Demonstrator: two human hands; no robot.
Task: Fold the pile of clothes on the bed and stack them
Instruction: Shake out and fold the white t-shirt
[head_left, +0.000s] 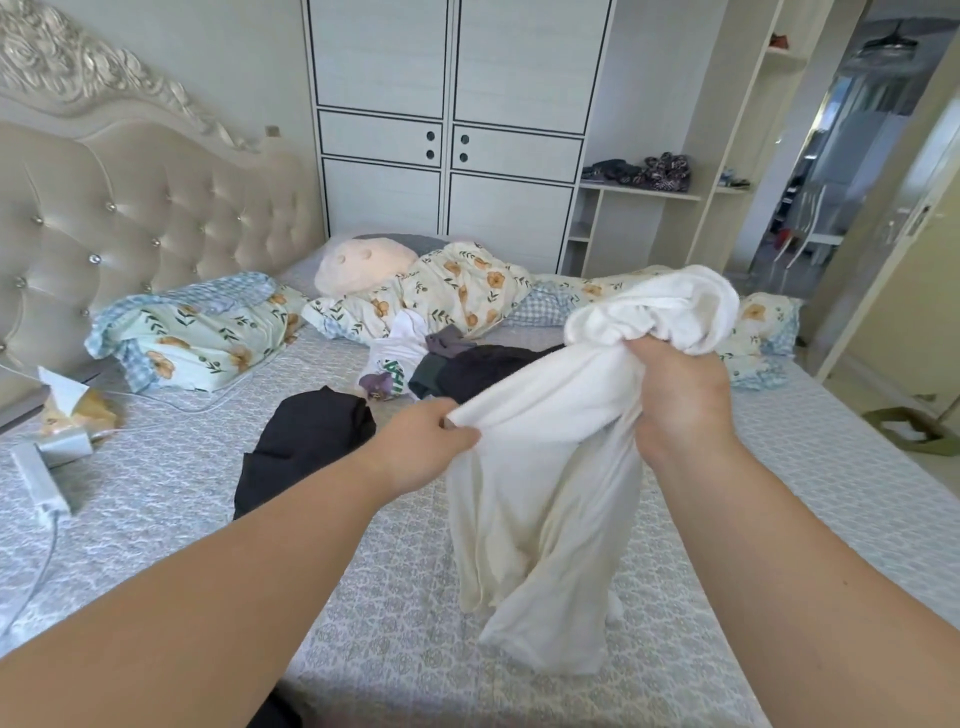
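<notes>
I hold a white garment (545, 467) up over the bed (395, 613). My left hand (423, 444) pinches one edge of it. My right hand (675, 400) grips a bunched part higher up, and the rest hangs down with its lower end touching the bedspread. Behind it lies the pile: a black garment (493, 371), a dark green piece (426, 379), a grey-purple piece (447, 343) and a white printed top (397, 348). A separate black garment (306, 441) lies flat to the left.
A floral duvet (457, 296) and a floral pillow (197, 332) lie across the far side, with a pink plush pillow (358, 265). A charger and cable (41, 478) and a snack bag (78, 410) sit at the left. A wardrobe (452, 119) stands behind.
</notes>
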